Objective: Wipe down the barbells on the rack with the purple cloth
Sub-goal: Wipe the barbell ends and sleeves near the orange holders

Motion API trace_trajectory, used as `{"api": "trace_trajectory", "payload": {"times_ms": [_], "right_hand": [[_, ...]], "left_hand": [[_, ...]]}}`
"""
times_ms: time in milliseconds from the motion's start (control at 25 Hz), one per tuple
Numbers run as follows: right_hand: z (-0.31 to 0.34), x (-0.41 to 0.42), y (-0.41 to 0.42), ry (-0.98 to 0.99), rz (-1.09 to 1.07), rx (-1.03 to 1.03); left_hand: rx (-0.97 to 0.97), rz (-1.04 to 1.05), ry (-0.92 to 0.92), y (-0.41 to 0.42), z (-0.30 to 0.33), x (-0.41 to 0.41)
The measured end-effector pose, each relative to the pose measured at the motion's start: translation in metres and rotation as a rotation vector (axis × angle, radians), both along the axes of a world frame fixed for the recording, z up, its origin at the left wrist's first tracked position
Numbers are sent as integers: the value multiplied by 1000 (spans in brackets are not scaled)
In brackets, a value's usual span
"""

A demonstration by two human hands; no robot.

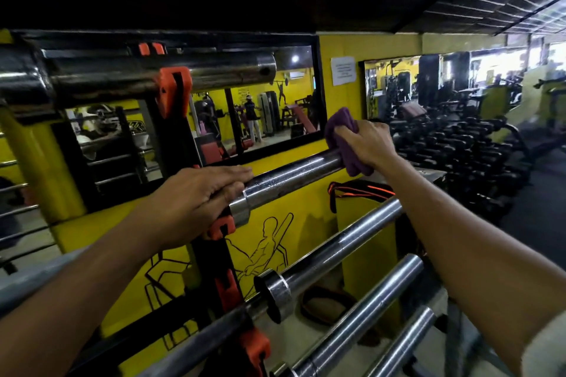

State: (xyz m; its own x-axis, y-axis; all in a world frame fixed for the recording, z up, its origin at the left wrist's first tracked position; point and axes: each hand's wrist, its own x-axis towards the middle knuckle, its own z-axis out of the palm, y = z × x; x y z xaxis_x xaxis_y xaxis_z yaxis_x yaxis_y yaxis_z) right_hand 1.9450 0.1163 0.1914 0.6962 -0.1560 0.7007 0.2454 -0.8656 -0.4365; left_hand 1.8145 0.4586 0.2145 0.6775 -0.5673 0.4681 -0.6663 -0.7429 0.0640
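Several steel barbells lie across a black rack with orange hooks [173,90]. My right hand [369,142] grips the purple cloth [344,136], wrapped over the far end of the middle barbell's sleeve [294,176]. Near that sleeve's collar my left hand [202,193] rests on top with fingers laid flat along the steel. Above is another barbell [196,70]; lower ones [346,242] [370,312] stick out toward me.
A yellow wall [346,46] with mirrors [260,110] stands behind the rack. Dumbbell racks [459,147] fill the right side, with gym machines farther back. An orange-and-black strap [361,191] hangs below the wiped bar.
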Motion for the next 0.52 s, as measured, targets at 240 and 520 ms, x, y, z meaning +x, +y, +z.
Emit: {"api": "trace_trajectory", "payload": {"times_ms": [240,520], "right_hand": [[-74,-23,24,-328,300,-28],[-12,-33,41,23,133,69]], "left_hand": [[-10,18,13,-1,0,-5],[11,17,5,-2,1,-7]]}}
